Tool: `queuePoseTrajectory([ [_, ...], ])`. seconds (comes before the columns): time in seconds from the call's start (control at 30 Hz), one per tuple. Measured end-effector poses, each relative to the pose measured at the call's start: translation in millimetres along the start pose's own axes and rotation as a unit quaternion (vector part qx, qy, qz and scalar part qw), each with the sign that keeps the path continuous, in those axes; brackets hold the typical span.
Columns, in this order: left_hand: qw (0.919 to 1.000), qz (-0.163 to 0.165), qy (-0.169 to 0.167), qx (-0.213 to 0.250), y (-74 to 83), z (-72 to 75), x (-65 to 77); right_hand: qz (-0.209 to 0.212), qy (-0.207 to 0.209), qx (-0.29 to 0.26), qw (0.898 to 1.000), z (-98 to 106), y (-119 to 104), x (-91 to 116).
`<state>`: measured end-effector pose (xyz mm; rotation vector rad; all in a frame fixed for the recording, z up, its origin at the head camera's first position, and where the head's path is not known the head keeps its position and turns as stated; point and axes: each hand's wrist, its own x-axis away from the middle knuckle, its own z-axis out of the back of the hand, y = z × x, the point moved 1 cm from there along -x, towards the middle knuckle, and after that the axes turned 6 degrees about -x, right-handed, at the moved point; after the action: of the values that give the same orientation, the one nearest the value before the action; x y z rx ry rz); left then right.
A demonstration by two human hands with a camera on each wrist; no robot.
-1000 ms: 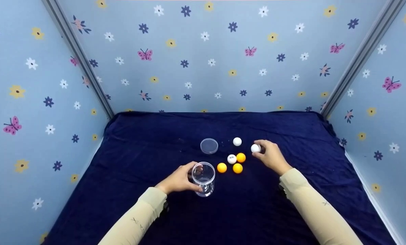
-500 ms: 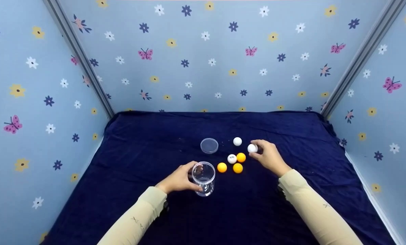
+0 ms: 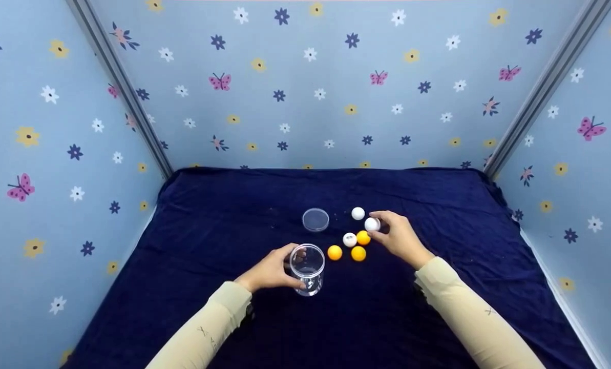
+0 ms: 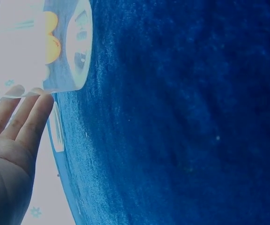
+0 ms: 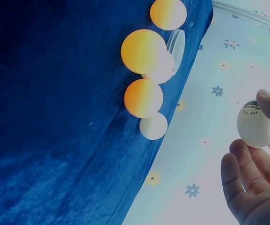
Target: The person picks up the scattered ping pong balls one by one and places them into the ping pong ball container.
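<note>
L hand (image 3: 272, 267) wrapped round a clear cylindrical plastic jar (image 3: 309, 271), thumb nr side, fingers far side. Jar upright, wide mouth up; whether base bears on cloth, can't tell. L wrist view: fingertips on jar wall, orange balls showing thru it; head view puts them outside, to jar's R.

R hand (image 3: 402, 238) pinches a smooth white ball w/ dark print (image 3: 372, 224) betw. thumb & fingers, R of the other balls. R wrist view has it raised, wall behind.

Loose on the dark navy plush cloth (image 3: 233, 220):
- plain white ball (image 3: 358, 213), farthest back, just beyond held ball.
- second printed white ball (image 3: 350, 239), close against rear orange ball (image 3: 363, 237); actual contact unclear.
- front orange ball (image 3: 358, 253), just nr side of that pair.
- left orange ball (image 3: 334, 252), nearest jar, apart from it.
- clear round shallow plastic lid (image 3: 315, 219), flat, behind jar, L of plain white ball.

Person's arms in pale cream sleeves (image 3: 203, 323). Backdrop: light-blue wall (image 3: 305, 118) w/ flowers & pink butterflies, grey metal posts (image 3: 121, 82) at both back corners.
</note>
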<state>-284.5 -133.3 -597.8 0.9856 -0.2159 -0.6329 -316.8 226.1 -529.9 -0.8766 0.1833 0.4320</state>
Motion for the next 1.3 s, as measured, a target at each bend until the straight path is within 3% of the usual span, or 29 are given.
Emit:
queuePoseTrajectory([
  [0.33,0.9999,0.000,0.000,0.011,1.8,-0.9,0.5,0.014,-0.025,-0.010,1.000,-6,-16,0],
  [0.83,1.0000,0.001,0.003,0.003,1.1,0.1,1.2,0.092,-0.016,0.001,0.996,-20,-29,3],
  [1.3,0.9999,-0.012,0.004,0.001,0.4,-0.5,1.3,0.139,-0.030,-0.008,0.990,-31,-45,6],
])
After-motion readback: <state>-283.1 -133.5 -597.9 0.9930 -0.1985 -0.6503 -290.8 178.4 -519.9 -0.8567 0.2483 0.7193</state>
